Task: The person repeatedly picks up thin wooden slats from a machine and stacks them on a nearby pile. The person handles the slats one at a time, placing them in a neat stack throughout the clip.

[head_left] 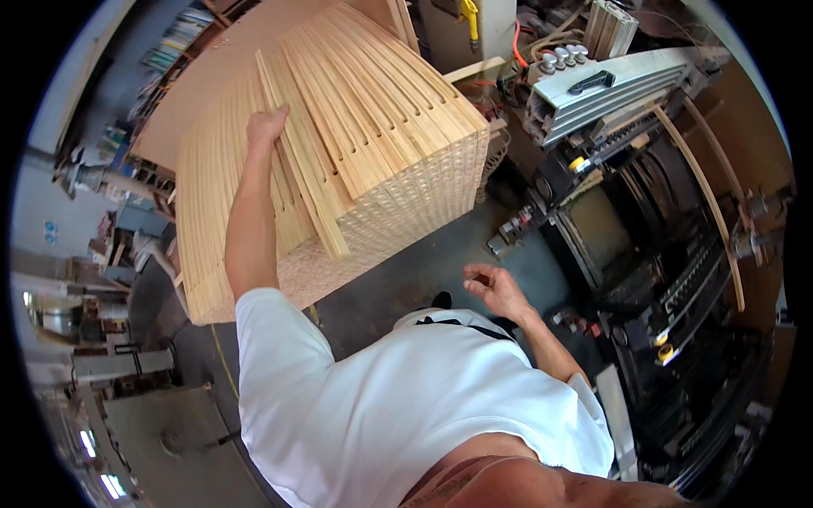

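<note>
My left arm reaches out over a large stack of pale wooden strips (pixel 398 102), laid side by side with their ends toward me. My left hand (pixel 268 127) is closed on one loose wooden strip (pixel 315 199). This strip lies slightly askew on top of the stack, and its near end sticks out past the stack's front face. Many of the strips have small dark holes or slot ends near their tips. In front of my waist, on the right, my right hand (pixel 498 292) hangs in the air with loosely bent fingers apart, holding nothing.
On the right stands a dark machine (pixel 610 220) with rails and yellow-capped knobs. A silver metal fence with a black handle (pixel 605 89) tops it. Thin curved wooden strips (pixel 707 203) lean beyond. A brown board (pixel 220 59) lies behind the stack; shelves (pixel 182 38) stand far left.
</note>
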A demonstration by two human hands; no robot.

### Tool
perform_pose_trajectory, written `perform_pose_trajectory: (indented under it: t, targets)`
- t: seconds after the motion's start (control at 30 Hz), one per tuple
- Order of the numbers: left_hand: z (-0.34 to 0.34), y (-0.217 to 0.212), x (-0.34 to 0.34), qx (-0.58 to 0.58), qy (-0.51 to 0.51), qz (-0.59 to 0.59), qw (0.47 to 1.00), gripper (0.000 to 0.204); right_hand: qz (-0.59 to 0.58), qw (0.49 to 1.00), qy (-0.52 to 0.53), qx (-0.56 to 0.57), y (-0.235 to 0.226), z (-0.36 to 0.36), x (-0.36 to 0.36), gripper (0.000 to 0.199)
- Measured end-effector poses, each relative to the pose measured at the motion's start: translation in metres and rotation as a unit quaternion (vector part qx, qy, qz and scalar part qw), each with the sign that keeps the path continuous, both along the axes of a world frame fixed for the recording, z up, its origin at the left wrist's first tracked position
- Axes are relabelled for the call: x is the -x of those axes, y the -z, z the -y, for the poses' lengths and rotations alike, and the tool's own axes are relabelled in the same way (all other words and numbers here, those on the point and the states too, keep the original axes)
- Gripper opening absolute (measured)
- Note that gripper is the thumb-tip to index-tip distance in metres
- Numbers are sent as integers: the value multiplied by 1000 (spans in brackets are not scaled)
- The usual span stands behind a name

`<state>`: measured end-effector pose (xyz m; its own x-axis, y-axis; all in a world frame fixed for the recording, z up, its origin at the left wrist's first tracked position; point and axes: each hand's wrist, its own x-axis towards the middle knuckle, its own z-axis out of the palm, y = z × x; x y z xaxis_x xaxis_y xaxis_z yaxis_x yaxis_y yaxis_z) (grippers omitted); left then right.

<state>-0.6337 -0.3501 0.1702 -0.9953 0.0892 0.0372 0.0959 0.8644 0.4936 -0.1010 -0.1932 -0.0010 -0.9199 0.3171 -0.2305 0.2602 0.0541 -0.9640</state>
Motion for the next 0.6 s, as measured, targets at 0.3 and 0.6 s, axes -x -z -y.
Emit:
perform_pose_trajectory:
  t: [0.3, 0.6]
  targets:
    - [-64, 22, 58, 29, 101, 19, 994, 64, -53, 987, -12, -150, -53, 75, 72, 32]
    - [-38, 46, 82, -11, 142, -57, 988, 59, -145, 952, -61, -264, -108, 91, 192, 15]
